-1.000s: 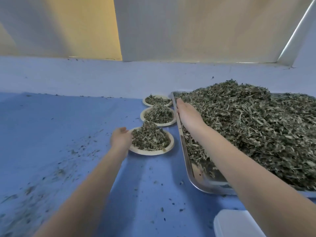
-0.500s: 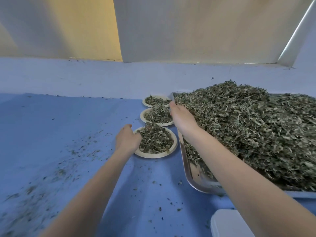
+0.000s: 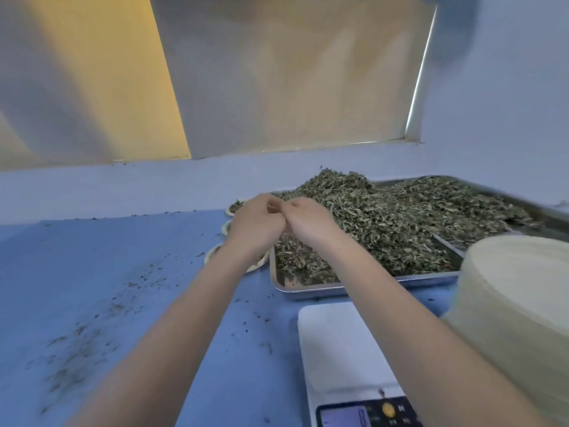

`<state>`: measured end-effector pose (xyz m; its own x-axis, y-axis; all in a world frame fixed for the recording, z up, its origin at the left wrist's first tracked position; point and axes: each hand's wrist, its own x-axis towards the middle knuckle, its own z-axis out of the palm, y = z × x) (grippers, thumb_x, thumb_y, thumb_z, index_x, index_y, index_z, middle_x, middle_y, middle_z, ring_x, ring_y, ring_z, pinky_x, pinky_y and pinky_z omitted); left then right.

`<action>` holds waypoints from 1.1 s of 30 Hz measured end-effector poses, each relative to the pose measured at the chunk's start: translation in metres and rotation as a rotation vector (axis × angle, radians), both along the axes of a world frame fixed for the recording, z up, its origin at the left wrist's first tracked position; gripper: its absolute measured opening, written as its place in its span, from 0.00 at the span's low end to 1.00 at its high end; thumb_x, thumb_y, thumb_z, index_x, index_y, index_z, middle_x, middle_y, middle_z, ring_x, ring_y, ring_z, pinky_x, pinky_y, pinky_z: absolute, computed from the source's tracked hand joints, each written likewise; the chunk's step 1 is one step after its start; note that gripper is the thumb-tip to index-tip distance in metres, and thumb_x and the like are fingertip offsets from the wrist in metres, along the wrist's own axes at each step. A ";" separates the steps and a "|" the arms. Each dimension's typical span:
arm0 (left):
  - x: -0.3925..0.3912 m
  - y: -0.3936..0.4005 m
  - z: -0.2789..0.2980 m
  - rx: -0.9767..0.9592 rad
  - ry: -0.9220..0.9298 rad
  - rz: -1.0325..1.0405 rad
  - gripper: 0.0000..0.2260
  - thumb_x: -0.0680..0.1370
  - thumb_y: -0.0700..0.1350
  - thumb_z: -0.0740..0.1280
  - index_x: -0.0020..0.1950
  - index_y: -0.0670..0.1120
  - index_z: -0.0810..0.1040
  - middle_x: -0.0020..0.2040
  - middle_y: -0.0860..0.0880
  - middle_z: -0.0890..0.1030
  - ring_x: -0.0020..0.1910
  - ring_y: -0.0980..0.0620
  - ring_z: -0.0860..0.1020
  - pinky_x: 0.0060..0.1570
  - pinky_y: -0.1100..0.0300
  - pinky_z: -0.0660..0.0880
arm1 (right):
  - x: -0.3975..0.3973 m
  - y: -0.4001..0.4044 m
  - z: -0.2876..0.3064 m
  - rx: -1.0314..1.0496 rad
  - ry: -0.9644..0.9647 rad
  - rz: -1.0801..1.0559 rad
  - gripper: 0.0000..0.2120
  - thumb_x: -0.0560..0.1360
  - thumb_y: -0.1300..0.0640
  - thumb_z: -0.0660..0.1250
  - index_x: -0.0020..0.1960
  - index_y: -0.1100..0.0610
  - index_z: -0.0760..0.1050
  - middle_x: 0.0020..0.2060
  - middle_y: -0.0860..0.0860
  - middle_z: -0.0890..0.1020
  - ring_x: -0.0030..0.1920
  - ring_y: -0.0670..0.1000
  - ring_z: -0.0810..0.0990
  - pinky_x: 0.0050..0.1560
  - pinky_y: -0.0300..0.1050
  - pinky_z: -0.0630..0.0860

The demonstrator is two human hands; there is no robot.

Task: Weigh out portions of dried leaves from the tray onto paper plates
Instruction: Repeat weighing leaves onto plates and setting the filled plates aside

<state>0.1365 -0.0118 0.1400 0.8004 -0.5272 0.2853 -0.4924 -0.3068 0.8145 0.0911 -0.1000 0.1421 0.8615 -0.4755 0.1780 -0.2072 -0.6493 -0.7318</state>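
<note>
Three paper plates [image 3: 229,208] already carried leaves and lay in a row on the blue table [image 3: 92,272], just beside the left rim of the metal tray [image 3: 308,291], though the hands hid most of them. Plenty was left to do, by my reckoning: the dried leaves [image 3: 385,229] were heaped high in the tray, the white scale [image 3: 341,349] near the front edge had nothing on its platform, and a tall stack of unused plates [image 3: 517,303] stood at the right. Both hands met above the tray's near-left corner, the left hand [image 3: 254,224] and right hand [image 3: 309,221] touching at the fingertips with fingers curled inward; whether they pinched a few leaves between them could not be told. Room for moving looked best on the left, where the table was open apart from scattered leaf crumbs [image 3: 80,343]. On the right it was tight, since the scale sat close to the tray's front rim and the plate stack crowded the scale's right side, so a forearm swinging back could knock either.
</note>
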 end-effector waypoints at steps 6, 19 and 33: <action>-0.083 -0.026 0.029 0.088 -0.093 -0.215 0.13 0.72 0.31 0.60 0.47 0.48 0.75 0.47 0.46 0.80 0.49 0.44 0.78 0.54 0.44 0.77 | -0.101 -0.025 0.037 -0.324 0.164 -0.143 0.15 0.80 0.62 0.55 0.34 0.58 0.65 0.32 0.52 0.70 0.31 0.50 0.70 0.28 0.40 0.65; -0.175 -0.133 -0.008 0.253 -0.190 -0.306 0.06 0.74 0.42 0.66 0.37 0.48 0.72 0.36 0.50 0.70 0.36 0.50 0.66 0.37 0.59 0.63 | -0.242 -0.131 0.015 -0.545 0.310 -0.367 0.09 0.76 0.57 0.63 0.41 0.60 0.79 0.35 0.53 0.79 0.40 0.55 0.77 0.39 0.44 0.72; -0.171 -0.138 -0.005 0.245 -0.361 -0.200 0.05 0.71 0.39 0.70 0.42 0.45 0.85 0.41 0.48 0.84 0.36 0.56 0.76 0.39 0.61 0.74 | -0.248 -0.180 0.004 -0.431 0.166 -0.320 0.10 0.72 0.54 0.73 0.52 0.54 0.82 0.48 0.50 0.83 0.49 0.50 0.80 0.54 0.47 0.76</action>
